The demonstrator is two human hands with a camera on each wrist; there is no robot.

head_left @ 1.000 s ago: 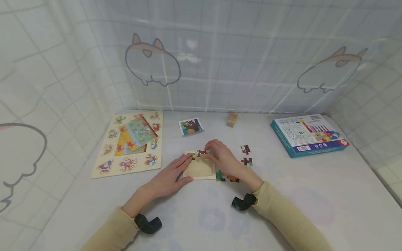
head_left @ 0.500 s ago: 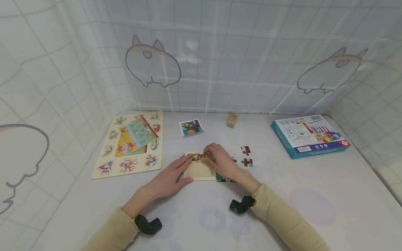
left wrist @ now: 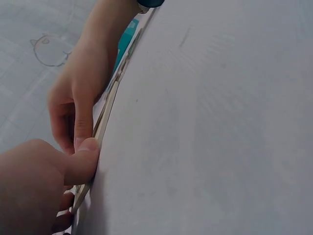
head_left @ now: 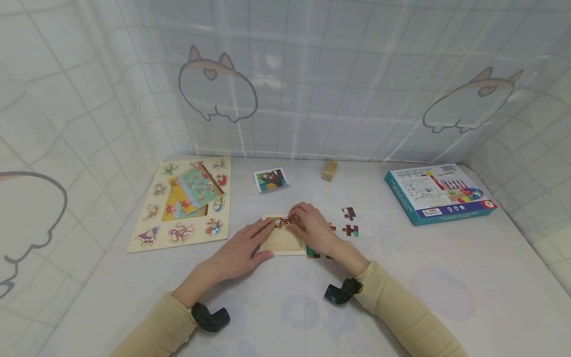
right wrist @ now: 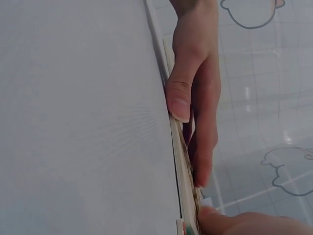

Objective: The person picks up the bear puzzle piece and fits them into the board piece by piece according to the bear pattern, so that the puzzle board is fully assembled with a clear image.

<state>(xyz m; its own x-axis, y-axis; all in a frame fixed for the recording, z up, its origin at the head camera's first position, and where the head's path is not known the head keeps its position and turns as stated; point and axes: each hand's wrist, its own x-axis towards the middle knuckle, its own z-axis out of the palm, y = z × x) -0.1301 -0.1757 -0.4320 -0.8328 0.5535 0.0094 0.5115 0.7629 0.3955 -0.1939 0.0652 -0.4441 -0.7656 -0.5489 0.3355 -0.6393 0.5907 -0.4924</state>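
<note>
A small wooden puzzle tray (head_left: 282, 244) lies on the table between the hands, with bear-patterned jigsaw pieces (head_left: 282, 222) along its far side. My left hand (head_left: 238, 252) rests over the tray's left side, fingers nearly straight, fingertips at those pieces and thumb (left wrist: 85, 151) at the near edge. At the tray's far right, the bent fingers and thumb of my right hand (head_left: 314, 229) pinch a jigsaw piece, mostly hidden by the fingers. Loose jigsaw pieces (head_left: 350, 230) lie right of the tray, some partly under the right hand and wrist.
A bear picture card (head_left: 271, 179) and a small wooden block (head_left: 329, 170) lie beyond the tray. At left is a sea-animal board (head_left: 149, 237) with picture cards (head_left: 196, 188) on it. A teal-sided box (head_left: 439, 193) lies at right, with a patterned curtain (head_left: 312, 89) behind.
My right hand has moved slightly down and left, bringing its piece down against the others at the tray's far side. The left hand has stayed in place.
</note>
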